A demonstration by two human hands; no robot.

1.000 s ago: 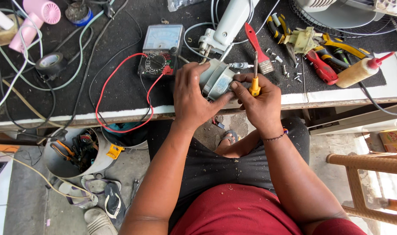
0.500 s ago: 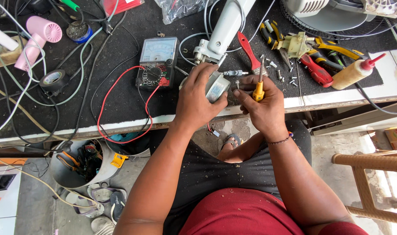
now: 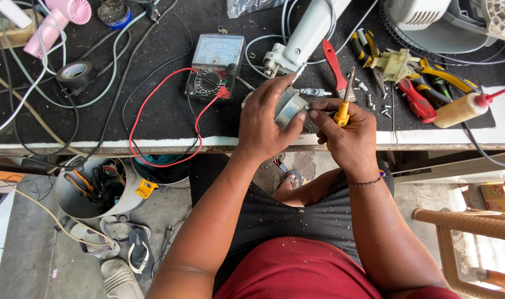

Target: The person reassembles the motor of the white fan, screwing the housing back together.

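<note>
My left hand (image 3: 266, 122) grips a small grey metal motor part (image 3: 290, 108) at the front edge of the workbench. My right hand (image 3: 346, 133) holds a yellow-handled screwdriver (image 3: 343, 105) with its shaft pointing up, and its fingertips touch the motor part. A white appliance neck (image 3: 310, 30) with a white cable lies just behind the hands. An analog multimeter (image 3: 215, 66) with red and black leads sits left of the hands.
A red-handled brush (image 3: 332, 63), pliers (image 3: 415, 99), a glue bottle (image 3: 462, 108) and loose screws lie right. Black tape roll (image 3: 75, 75) and pink hair dryer (image 3: 56, 22) lie left. A bucket of tools (image 3: 94, 188) and sandals are on the floor; a wooden chair (image 3: 468, 243) stands right.
The view has shifted slightly. Both hands stay on the motor part; the screwdriver has tilted more upright in my right hand.
</note>
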